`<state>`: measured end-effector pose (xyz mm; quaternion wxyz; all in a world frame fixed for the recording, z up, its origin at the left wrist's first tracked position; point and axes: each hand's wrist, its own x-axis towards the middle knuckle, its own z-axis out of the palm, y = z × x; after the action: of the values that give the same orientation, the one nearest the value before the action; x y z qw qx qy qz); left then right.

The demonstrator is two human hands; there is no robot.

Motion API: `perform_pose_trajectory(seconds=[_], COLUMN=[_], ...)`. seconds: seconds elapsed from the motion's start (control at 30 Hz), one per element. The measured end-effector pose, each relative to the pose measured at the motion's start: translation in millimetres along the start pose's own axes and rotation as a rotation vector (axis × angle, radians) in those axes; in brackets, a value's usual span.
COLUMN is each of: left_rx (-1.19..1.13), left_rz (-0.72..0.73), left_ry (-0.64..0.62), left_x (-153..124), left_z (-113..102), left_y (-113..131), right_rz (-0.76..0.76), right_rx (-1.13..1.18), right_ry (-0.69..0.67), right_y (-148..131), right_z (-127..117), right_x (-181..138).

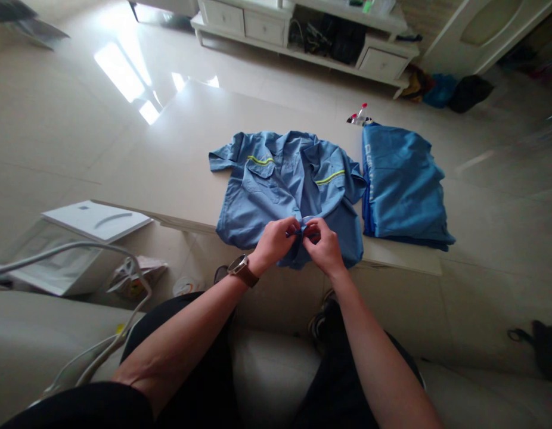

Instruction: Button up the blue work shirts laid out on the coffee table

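Note:
A light blue short-sleeved shirt point(258, 202) with yellow stripes above its chest pockets lies spread on a low table, front side up, its collar toward the far side. Its front is partly open near the collar. My left hand point(278, 237), with a watch point(243, 269) on the wrist, pinches the front edge close to the hem. Right beside it, my right hand point(321, 244) pinches the other front edge. The fingertips of both hands nearly meet there, and they hide whatever small part lies between them.
Folded blue garments point(403, 185) are stacked on the table's right end, with small red-capped bottles point(362, 112) behind them. The pale table point(168, 161) stretches left. A white box point(97, 220) and a grey hose point(101, 245) are at the left. A white cabinet point(267, 30) stands beyond.

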<state>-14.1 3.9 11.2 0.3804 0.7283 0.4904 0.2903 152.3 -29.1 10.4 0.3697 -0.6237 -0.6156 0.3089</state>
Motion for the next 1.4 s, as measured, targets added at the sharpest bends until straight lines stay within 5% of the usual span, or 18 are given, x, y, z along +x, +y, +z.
perform_pose_trajectory(seconds=[0.97, 1.23, 1.4], left_rx=[0.256, 0.104, -0.180], left_rz=[0.109, 0.065, -0.062], left_ry=[0.012, 0.081, 0.131], left_x=[-6.7, -7.4, -3.0], left_z=[-0.5, 1.6, 9.0], left_y=[2.7, 4.5, -1.7], right_rz=[-0.045, -0.057, -0.113], right_rx=[0.037, 0.058, -0.029], right_ry=[-0.011, -0.036, -0.022], right_y=[-0.1, 0.8, 2.6], right_z=[1.9, 2.5, 3.0], right_x=[-0.9, -0.2, -0.9])
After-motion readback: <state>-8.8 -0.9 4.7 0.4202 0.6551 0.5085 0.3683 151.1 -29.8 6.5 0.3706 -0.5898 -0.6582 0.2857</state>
